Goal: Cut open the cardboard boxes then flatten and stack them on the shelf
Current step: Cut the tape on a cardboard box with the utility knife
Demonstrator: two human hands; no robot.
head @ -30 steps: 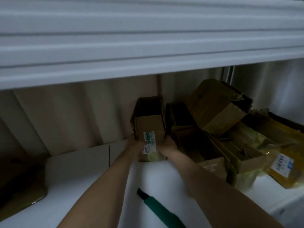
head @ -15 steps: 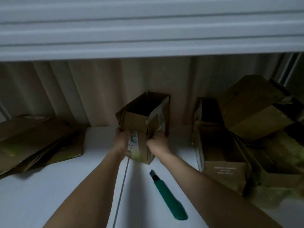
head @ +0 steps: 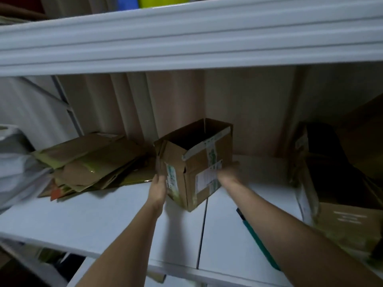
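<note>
White shelf (head: 116, 220) runs under my arms, with a pale curtain hanging behind it. My open-topped cardboard box (head: 193, 162) stands upright on the shelf near its middle seam, one corner turned toward me; half a second ago it showed me more of its labelled face, so it has swung round and now sits closer to the flattened pile (head: 91, 162) at the left, which has come more fully into view. My left hand (head: 159, 188) lies flat against the box's left face, fingers straight. My right hand (head: 227, 172) is against the right face, but it is blurred and I cannot tell whether its fingers curl or lie flat. My green cutter (head: 259, 243) lies on the shelf, partly hidden under my right forearm, where before it lay clear of it. Other uncut boxes (head: 339, 204) stand at the right edge.
</note>
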